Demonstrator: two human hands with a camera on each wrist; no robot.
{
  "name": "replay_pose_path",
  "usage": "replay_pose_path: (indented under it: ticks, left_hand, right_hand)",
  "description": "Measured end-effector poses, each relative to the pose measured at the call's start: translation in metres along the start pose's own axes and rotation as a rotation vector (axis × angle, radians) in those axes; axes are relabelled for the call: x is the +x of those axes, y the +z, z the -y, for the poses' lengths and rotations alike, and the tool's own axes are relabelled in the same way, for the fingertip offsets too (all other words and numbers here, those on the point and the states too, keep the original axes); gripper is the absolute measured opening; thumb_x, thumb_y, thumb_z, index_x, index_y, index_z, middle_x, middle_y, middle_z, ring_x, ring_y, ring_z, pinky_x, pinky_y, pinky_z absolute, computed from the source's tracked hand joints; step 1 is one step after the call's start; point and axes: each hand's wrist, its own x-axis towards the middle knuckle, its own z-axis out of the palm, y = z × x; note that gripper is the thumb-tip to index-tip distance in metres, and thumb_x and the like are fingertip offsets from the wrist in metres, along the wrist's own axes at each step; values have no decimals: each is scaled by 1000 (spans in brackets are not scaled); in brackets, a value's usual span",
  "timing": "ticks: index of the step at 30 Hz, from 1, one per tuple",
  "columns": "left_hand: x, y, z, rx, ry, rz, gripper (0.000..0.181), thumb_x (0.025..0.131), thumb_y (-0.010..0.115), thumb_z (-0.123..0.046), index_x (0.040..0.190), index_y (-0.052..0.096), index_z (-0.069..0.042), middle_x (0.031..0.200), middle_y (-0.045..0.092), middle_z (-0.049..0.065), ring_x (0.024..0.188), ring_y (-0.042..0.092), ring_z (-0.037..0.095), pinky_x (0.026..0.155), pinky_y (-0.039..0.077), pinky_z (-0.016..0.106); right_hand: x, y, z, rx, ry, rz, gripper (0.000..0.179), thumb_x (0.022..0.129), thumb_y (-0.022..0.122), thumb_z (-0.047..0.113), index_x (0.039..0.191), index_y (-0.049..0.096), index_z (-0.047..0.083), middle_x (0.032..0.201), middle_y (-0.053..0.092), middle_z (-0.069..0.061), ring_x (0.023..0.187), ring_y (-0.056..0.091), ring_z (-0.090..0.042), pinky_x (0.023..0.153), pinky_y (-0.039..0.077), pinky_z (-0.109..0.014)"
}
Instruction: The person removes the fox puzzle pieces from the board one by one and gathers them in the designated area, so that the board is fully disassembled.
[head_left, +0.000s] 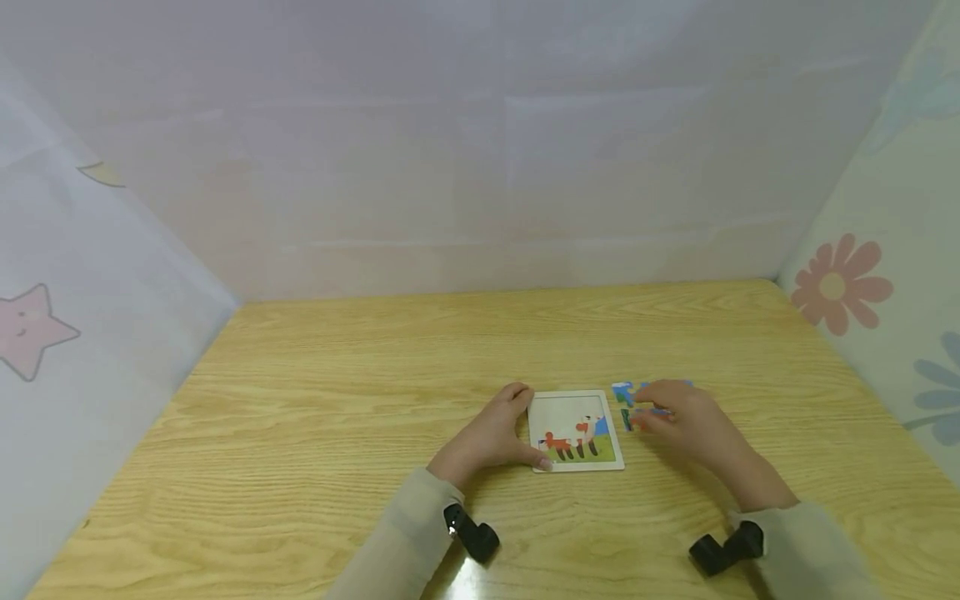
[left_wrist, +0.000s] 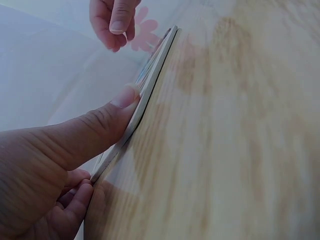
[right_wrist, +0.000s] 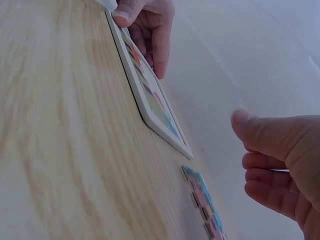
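Note:
A square jigsaw puzzle tray (head_left: 612, 433) with a pale rim lies flat on the table, its lower part filled with pieces showing an animal on grass; the upper part shows a pale base. My left hand (head_left: 491, 429) holds the tray by its left side, thumb on the near rim and fingers at the far left corner. Just right of the tray lie several loose puzzle pieces (head_left: 622, 392), blue, green and reddish, partly covered by my right hand (head_left: 686, 417). In the right wrist view that hand (right_wrist: 285, 165) hovers above the pieces (right_wrist: 202, 197), with nothing visible between thumb and fingers.
The wood-grain table (head_left: 337, 400) extends around the tray on all sides. A pale cloth wall (head_left: 480, 167) rises behind it, with printed cloth at left and right bearing a star (head_left: 33, 332) and flowers (head_left: 840, 285). A small black device (head_left: 727, 550) sits on each wrist.

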Motion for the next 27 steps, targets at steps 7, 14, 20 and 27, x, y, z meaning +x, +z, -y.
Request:
replay_pose_path:
  ticks: [7, 14, 20, 27]
  left_hand:
    - [1, 1, 2, -4, 4, -3, 109, 62, 85, -41, 146, 26, -3, 149, 24, 10, 136, 26, 25, 110, 26, 39]
    - [2, 2, 2, 6, 3, 1, 108, 63, 84, -42, 146, 26, -3, 149, 24, 9, 136, 26, 25, 110, 26, 39]
    - [2, 1, 3, 13, 11, -2, 108, 63, 83, -43, 146, 27, -3, 149, 25, 10, 136, 27, 25, 110, 27, 39]
    - [1, 1, 3, 14, 9, 1, 107, 64, 83, -43, 146, 26, -4, 149, 24, 9, 136, 26, 25, 109, 27, 39]
  right_hand:
    - [8, 11, 5, 35, -84, 84, 32, 67, 80, 11, 96, 69, 2, 93, 69, -7, 84, 64, -26, 70, 53, -39]
    - [15, 19, 11, 42, -62, 222, 31, 72, 77, 17, 98, 69, 3, 97, 68, -5, 92, 63, -26, 82, 50, -45]
    - [27, 26, 14, 59, -55, 361, 35, 75, 74, 25, 101, 67, 4, 96, 63, -3, 87, 58, -19, 77, 49, -37]
    - [36, 32, 13, -2, -52, 455, 38, 74, 77, 24, 104, 65, 4, 95, 60, -3, 81, 54, -13, 71, 48, -30]
